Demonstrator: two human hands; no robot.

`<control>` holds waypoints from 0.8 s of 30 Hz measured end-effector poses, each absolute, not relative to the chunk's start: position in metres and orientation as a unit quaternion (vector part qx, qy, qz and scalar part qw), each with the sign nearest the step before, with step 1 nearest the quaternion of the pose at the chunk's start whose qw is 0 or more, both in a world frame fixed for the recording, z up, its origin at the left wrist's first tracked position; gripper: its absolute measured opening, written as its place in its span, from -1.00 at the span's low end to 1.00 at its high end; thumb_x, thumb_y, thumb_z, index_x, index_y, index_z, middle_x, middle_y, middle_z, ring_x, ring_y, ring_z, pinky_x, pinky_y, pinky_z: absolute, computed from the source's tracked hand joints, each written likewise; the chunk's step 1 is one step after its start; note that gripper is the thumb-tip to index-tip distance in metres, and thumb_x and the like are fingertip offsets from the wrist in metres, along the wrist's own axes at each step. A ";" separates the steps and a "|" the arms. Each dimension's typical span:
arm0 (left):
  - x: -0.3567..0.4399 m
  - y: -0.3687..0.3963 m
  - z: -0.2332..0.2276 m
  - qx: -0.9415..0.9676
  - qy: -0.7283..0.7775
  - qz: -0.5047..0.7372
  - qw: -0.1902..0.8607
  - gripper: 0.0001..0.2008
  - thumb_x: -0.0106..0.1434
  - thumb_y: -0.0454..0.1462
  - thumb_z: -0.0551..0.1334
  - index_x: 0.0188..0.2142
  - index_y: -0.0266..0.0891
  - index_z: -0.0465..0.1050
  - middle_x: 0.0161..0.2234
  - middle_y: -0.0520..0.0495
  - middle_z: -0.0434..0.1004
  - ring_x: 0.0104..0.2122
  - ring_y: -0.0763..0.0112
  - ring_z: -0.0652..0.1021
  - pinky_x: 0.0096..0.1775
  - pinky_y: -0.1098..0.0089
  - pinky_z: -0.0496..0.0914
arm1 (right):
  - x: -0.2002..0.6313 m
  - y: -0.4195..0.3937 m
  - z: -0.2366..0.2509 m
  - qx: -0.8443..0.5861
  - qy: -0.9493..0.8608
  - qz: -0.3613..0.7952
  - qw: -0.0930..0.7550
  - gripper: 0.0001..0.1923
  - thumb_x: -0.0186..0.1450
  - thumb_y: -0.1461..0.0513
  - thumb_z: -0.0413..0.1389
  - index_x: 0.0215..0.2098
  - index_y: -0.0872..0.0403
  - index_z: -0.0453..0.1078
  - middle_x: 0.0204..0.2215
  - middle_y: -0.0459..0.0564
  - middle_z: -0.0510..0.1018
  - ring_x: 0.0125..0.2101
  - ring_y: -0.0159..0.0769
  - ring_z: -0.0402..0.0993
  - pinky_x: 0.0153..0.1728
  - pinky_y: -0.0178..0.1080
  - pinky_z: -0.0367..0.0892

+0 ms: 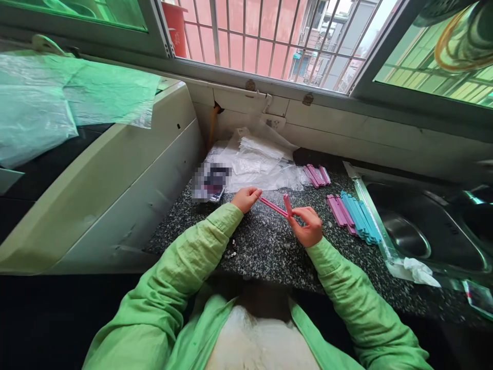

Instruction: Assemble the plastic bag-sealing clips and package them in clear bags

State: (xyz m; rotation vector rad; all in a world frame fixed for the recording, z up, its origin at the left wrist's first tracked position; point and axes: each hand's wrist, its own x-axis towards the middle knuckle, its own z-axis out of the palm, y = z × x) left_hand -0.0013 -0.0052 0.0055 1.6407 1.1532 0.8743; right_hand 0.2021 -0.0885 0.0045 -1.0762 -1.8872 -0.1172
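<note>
Now both hands pinch one pink clip (274, 206) — left hand (245, 198), right hand (308, 226)

Bare speckled counter (269, 246) lies open below the hands, hemmed by plastic bags (262, 162), clip pile (356, 216) and sink (423, 226).

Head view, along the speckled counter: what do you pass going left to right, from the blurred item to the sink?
Blurred item → left hand → pink clip held between both hands → right hand → row of pink and blue clips → steel sink.
</note>
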 end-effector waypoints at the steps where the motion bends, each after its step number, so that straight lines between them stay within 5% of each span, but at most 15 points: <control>1: -0.001 -0.005 0.005 0.668 0.463 0.356 0.462 -0.67 0.11 -0.13 0.02 -0.69 -0.22 0.08 -0.75 0.15 0.00 -0.65 0.59 0.08 -0.55 0.47 -0.02 | 0.202 -0.089 0.004 -0.439 -0.771 -0.047 0.460 -0.98 0.16 0.26 0.12 -0.41 0.05 0.39 -0.51 -0.07 0.53 -0.45 -0.32 0.40 -0.39 -0.24 0.31; 24: 0.002 -0.004 0.000 0.669 0.442 0.369 0.471 -0.67 0.11 -0.11 0.01 -0.68 -0.21 0.04 -0.74 0.16 -0.01 -0.66 0.59 0.08 -0.56 0.46 -0.01 | 0.201 -0.088 -0.005 -0.463 -0.791 -0.047 0.396 -0.95 0.17 0.24 0.11 -0.42 0.05 0.40 -0.51 -0.08 0.53 -0.44 -0.32 0.38 -0.37 -0.24 0.29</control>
